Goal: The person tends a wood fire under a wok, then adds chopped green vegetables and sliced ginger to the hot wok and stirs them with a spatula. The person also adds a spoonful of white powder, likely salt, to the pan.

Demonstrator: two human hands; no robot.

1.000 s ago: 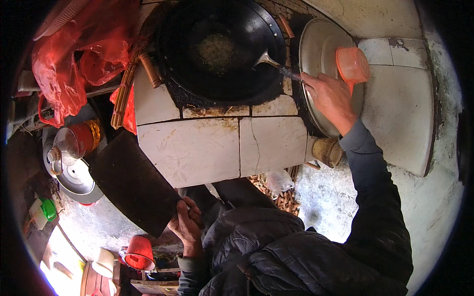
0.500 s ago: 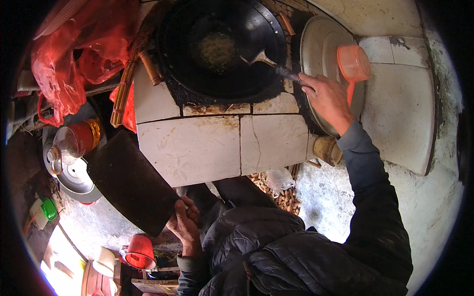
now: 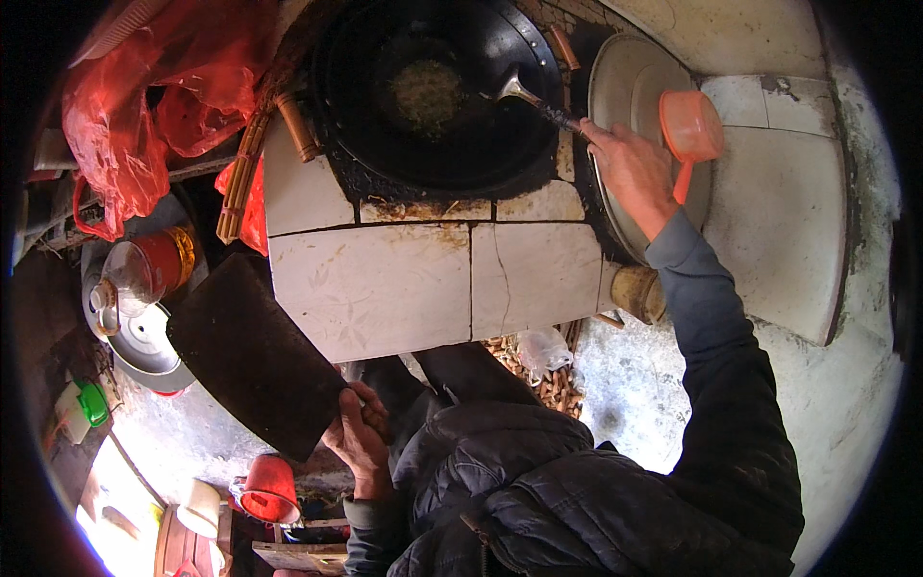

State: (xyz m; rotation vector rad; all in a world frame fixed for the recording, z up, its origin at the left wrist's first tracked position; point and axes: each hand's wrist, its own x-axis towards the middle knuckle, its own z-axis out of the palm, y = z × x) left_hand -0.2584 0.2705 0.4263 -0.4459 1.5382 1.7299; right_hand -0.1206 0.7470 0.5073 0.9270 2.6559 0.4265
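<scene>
My right hand (image 3: 633, 173) is closed on the dark handle of a metal spatula (image 3: 519, 93), whose head is inside a black wok (image 3: 375, 125). A small pool of yellowish liquid with bits lies in the wok's bottom. Under my right wrist is a round metal lid (image 3: 615, 72) with a salmon plastic dipper (image 3: 692, 125) on it. My left hand (image 3: 359, 433) grips the lower right corner of a large dark flat board (image 3: 250, 346), held beside the tiled stove top (image 3: 370, 288). I cannot make out what the board is made of.
Red plastic bags (image 3: 125, 154), bundled sticks (image 3: 240, 192) and a plastic bottle (image 3: 139, 274) are at left. A red bucket (image 3: 269, 486) stands low at lower left. A rusty-looking can (image 3: 635, 291) sits by the stove's right corner. Corncobs (image 3: 553, 385) lie below. A wall bounds the right side.
My right hand and the spatula have shifted a little up, away from my body, with the spatula's head moving higher in the wok. My left hand and the board have hardly moved.
</scene>
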